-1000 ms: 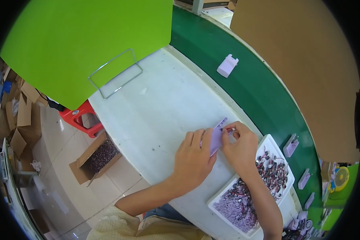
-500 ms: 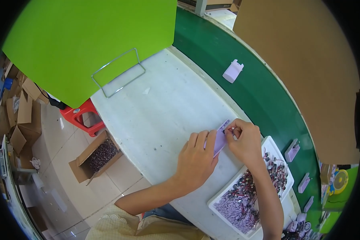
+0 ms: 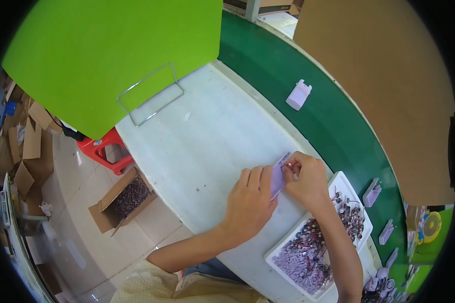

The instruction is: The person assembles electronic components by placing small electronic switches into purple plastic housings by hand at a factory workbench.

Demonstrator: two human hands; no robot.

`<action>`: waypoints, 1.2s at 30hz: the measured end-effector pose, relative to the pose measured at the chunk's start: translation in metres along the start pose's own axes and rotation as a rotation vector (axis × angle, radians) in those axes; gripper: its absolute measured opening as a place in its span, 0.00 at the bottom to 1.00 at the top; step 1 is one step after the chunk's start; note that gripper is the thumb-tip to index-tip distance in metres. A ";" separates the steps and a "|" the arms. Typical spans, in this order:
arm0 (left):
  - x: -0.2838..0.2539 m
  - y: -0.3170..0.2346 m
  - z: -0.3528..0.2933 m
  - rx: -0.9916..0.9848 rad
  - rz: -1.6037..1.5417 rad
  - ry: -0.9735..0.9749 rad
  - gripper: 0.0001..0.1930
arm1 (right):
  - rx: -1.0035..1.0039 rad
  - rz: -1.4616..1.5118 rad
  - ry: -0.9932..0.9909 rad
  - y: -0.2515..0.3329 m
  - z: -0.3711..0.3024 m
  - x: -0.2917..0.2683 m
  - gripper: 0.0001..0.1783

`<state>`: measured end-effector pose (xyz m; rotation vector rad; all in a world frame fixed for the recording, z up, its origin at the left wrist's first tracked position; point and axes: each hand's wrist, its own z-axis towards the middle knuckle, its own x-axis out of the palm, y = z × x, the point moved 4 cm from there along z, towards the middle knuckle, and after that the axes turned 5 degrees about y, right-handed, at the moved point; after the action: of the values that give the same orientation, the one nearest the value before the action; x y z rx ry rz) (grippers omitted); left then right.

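Observation:
A pale purple plastic housing (image 3: pixel 278 181) is held just above the white table, in front of me. My left hand (image 3: pixel 250 204) is closed around its left side, fingers wrapped over the edge. My right hand (image 3: pixel 307 183) is at its upper right, thumb and fingertips pinched against the inside. Whatever is between those fingertips is too small to make out. Beneath my right forearm is a white tray (image 3: pixel 273 258) with small purple parts and several tiny wired components in red and black.
Beyond the table (image 3: pixel 212 131) runs a green conveyor belt (image 3: pixel 333 129) carrying a purple housing (image 3: pixel 299 95) and several others farther right. A green panel (image 3: pixel 116 55) with a wire stand (image 3: pixel 151 96) is at the far left. A carton (image 3: pixel 103 217) and red stool (image 3: pixel 106 151) are on the floor.
The housings on the belt have shifted slightly toward the near right. Both hands stay on the held housing, with the right fingertips moving only a little.

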<state>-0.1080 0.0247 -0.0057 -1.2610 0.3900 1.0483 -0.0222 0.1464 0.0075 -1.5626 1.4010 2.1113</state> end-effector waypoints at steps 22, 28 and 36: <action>0.156 -0.052 0.163 0.247 0.113 0.255 0.20 | 0.341 0.065 -0.353 -0.084 -0.229 -0.082 0.10; 0.129 -0.032 0.200 0.379 0.242 0.006 0.33 | 0.409 0.004 -0.420 -0.104 -0.269 -0.081 0.10; 0.127 0.046 0.231 0.147 0.521 0.038 0.28 | 0.252 -0.188 -0.382 -0.097 -0.260 -0.059 0.15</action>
<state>-0.1476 0.2851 -0.0542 -1.0709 0.8401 1.4045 0.2351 0.0267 -0.0035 -1.0804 1.2711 1.9066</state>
